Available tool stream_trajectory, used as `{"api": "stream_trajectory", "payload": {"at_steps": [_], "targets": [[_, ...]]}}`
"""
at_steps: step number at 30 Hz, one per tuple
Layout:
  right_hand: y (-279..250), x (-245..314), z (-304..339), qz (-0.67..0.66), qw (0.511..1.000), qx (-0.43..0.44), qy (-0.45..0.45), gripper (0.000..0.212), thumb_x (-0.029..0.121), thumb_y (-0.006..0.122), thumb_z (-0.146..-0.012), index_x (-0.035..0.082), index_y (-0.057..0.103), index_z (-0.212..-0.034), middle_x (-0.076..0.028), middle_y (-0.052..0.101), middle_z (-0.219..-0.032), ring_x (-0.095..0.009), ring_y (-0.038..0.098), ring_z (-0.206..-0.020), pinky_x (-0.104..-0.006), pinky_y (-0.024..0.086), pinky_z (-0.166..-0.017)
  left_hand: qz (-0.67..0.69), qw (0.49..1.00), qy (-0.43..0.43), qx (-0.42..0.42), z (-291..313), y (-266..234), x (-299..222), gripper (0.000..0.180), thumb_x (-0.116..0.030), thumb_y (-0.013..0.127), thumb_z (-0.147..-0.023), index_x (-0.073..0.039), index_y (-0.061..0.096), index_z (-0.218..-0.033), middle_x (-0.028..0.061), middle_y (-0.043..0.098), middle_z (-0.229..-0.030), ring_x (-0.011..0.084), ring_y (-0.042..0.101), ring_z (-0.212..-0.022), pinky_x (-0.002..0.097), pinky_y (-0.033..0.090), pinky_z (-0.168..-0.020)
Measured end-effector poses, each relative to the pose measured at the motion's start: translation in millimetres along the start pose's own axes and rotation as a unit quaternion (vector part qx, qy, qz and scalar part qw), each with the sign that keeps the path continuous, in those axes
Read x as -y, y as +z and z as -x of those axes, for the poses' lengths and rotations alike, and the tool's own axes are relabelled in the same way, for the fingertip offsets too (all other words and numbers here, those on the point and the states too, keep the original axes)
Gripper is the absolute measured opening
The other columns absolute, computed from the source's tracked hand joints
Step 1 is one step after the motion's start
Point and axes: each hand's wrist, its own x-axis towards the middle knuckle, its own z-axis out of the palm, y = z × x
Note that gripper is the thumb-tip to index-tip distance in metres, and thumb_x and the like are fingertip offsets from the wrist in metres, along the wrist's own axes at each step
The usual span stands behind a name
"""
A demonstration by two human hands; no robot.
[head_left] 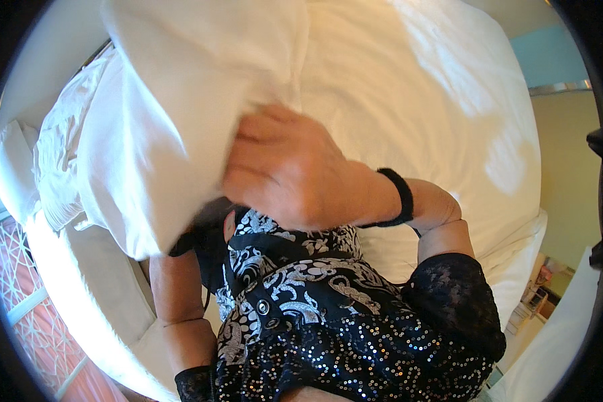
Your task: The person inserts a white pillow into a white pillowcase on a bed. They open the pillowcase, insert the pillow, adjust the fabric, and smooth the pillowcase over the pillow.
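A large white cloth (pixel 181 74), perhaps a bed sheet, is held up in front of me and fills the upper left. Its lower corner hangs down over my left forearm. My right hand (pixel 285 167), with a black band on its wrist, is closed on the right edge of this cloth, the knuckles facing me and slightly blurred. My left forearm rises at the lower left, and my left hand is hidden behind the hanging cloth. Beneath and beyond lies a bed with a cream-white cover (pixel 409 100), lightly wrinkled, with bright sunlight across it.
Ruffled white fabric (pixel 63 141) lies bunched at the far left of the bed. Below it is a pink surface with a white web-like pattern (pixel 20 281). A yellowish wall (pixel 569 174) stands at the right, with small shelved items (pixel 536 295) below.
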Motion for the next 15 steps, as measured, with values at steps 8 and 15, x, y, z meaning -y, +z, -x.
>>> {"api": "stream_trajectory", "payload": {"at_steps": [8,15], "targets": [[-33.4,19.7,76.3,-0.421,0.806,0.038,0.414,0.014,0.018,0.061,-0.065,0.007,0.056,-0.073,-0.005,0.052,-0.072,-0.022,0.053,-0.068,-0.0343,0.041,-0.061,0.079,0.992,-0.094,-0.01,53.3,-4.7,41.7,0.023,-0.014,0.062,-0.083,-0.007,0.063,-0.105,0.0105,0.065,-0.094,0.0256,0.062,-0.085,0.0344,0.048,-0.074],[39.2,12.6,210.4,-0.537,0.449,0.072,0.711,0.013,0.018,0.06,-0.068,0.007,0.057,-0.073,-0.005,0.053,-0.072,-0.022,0.053,-0.068,-0.0339,0.042,-0.061,0.04,0.992,-0.116,-0.002,84.9,3.8,61.3,0.023,-0.014,0.062,-0.083,-0.007,0.063,-0.105,0.0104,0.065,-0.095,0.0256,0.061,-0.086,0.0347,0.048,-0.076]]}}
